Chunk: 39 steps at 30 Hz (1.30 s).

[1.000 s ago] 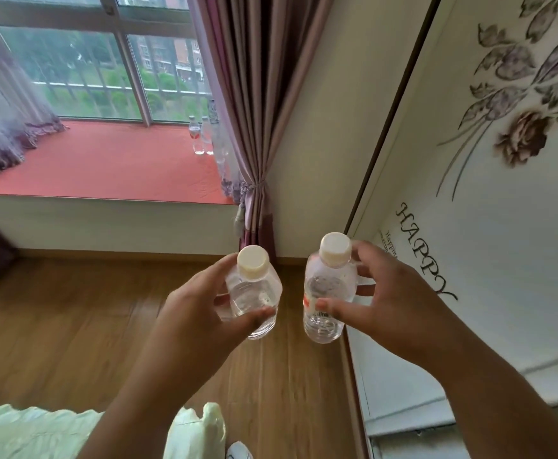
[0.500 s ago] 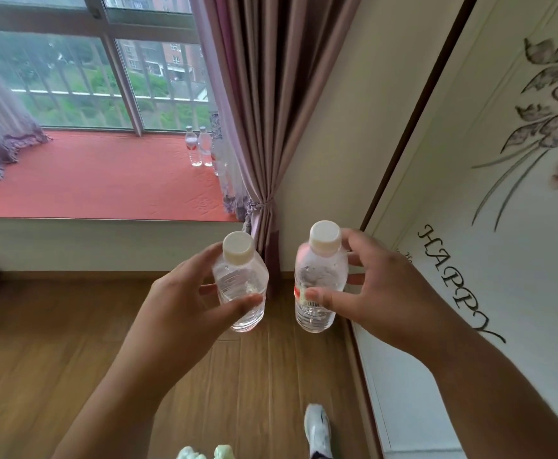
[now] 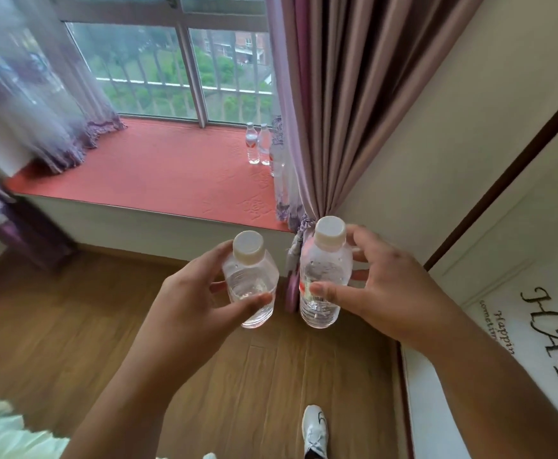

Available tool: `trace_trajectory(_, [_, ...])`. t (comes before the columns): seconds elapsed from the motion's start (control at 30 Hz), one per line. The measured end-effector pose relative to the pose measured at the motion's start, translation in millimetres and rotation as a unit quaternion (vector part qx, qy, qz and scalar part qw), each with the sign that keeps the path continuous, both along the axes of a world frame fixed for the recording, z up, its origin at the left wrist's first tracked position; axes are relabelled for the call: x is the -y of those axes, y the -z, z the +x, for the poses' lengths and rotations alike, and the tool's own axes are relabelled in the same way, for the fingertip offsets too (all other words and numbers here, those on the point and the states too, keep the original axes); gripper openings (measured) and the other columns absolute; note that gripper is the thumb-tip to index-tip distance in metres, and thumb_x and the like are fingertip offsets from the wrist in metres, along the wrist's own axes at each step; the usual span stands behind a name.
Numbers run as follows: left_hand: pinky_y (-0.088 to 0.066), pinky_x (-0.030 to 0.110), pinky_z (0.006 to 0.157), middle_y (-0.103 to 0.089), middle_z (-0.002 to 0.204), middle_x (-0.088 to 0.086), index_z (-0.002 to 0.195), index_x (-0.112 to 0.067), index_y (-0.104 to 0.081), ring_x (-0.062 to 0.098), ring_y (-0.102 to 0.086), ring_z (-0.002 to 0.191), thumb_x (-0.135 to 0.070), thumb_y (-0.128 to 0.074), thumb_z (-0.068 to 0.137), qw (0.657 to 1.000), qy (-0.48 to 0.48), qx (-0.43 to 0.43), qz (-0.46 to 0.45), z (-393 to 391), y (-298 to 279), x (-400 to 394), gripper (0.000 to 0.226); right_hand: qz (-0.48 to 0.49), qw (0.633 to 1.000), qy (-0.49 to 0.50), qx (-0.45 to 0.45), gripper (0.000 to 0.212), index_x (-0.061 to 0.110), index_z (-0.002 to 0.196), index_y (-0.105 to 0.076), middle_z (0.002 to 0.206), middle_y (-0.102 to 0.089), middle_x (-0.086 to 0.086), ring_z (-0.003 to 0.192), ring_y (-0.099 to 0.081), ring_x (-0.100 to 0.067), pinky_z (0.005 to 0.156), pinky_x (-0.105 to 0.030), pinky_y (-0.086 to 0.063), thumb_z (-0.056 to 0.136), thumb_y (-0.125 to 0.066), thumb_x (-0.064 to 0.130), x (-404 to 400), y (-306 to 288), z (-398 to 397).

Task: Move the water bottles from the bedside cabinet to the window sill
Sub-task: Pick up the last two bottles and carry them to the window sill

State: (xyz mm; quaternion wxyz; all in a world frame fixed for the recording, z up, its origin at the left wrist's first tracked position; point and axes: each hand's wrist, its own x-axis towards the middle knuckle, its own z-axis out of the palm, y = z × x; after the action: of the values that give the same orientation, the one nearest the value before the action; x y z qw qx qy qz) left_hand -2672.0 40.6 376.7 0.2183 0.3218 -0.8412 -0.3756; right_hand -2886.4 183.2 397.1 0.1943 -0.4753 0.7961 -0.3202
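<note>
Carrying one small water bottle in each hand, the person stands on the wood floor (image 3: 72, 326) facing the window sill (image 3: 158, 180). The left hand (image 3: 185, 313) wraps the left bottle (image 3: 252, 286) at mid-body, thumb across the front and fingers (image 3: 218, 288) curled behind, closed firmly on it. The right hand (image 3: 393, 293) grips the right bottle (image 3: 324, 276) the same way, thumb pressed on the label and fingers spread around the far side. Both bottles are upright, capped, held in the air just beside each other and short of the sill.

Handling judgement: each bottle looks like thin clear plastic, light enough for one hand, and appears at least partly filled; the exact level cannot be read. Thin walls of this kind likely flex under a hard squeeze, and smooth plastic can slip if wet, so a moderate mid-body grip, as used here, is appropriate. The screw caps (image 3: 248, 245) appear closed, so spillage risk is low. The flat base should stand stably on the red sill mat.

Several bottles on the sill (image 3: 257, 145) already stand near the right-hand curtain (image 3: 334, 111), one partly behind the sheer fabric. Free mat surface lies to their left; setting the new pair there, near but not touching, avoids knocking them over.
</note>
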Motion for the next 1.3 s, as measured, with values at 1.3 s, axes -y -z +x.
trace_trajectory(1.3, [-0.041,-0.001,0.072,-0.065,0.112,-0.035,0.133,-0.047,-0.056,-0.021,-0.056,0.100,-0.051,-0.083,0.071,0.996,-0.091,0.007,0.021,-32.2,0.0,323.1,0.068,-0.006,0.996,-0.091,0.011,0.074,0.046,0.135,-0.046,0.128,-0.059,0.023,0.116,-0.058,-0.003,0.100,-0.038,-0.054,0.072,-0.085,0.052,362.9,-1.7,-44.8])
